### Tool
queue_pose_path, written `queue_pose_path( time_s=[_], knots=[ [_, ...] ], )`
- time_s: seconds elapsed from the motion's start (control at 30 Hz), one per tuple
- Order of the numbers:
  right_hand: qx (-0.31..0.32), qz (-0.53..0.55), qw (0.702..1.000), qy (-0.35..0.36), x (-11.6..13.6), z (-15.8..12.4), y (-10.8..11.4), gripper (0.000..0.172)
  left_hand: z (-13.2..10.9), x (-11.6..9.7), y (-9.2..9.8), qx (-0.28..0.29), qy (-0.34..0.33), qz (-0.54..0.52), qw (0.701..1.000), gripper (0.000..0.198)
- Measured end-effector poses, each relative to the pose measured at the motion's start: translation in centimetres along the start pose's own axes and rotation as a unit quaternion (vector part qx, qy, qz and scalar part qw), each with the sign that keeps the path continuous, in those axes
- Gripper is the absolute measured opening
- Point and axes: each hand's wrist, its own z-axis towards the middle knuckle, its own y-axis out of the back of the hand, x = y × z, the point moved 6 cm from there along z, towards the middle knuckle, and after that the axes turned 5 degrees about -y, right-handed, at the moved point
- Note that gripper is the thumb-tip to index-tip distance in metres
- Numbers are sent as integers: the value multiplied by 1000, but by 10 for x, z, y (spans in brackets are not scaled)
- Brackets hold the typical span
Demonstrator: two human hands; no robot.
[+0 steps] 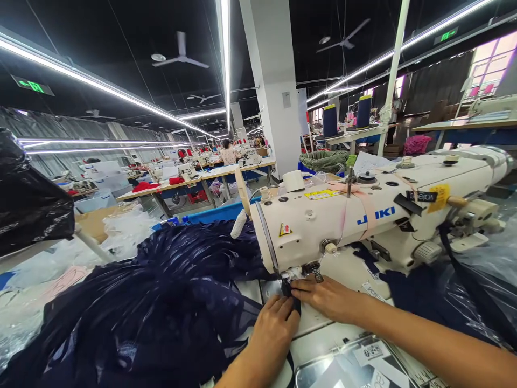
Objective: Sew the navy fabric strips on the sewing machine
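A white sewing machine (311, 231) with blue lettering stands in front of me. By its presser foot (287, 277), my left hand (275, 326) has its fingers bent and pressed together on a narrow piece of navy fabric (297, 304). From the right, my right hand (325, 297) reaches in under the machine head, its fingertips at the same fabric beside the foot. The fingertips of both hands are partly hidden. A large heap of thin navy garment pieces (161, 302) spreads to the left of my left hand.
A metal tray (301, 374) with paper labels lies at the front edge. More navy cloth (420, 293) and clear plastic are on the right. A black plastic bag (32, 199) hangs at left. Navy thread cones (330, 121) stand behind the machine.
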Motion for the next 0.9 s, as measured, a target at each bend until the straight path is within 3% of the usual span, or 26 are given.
queue_pose_path(
  time_s=[0.6,0.9],
  knots=[
    [-24,48,999,-6,-8,0,-15,42,3,1,-9,15,38,6,999,25],
    [-32,73,997,-13,-7,4,-2,44,9,3,-10,-10,42,20,999,23]
  ],
)
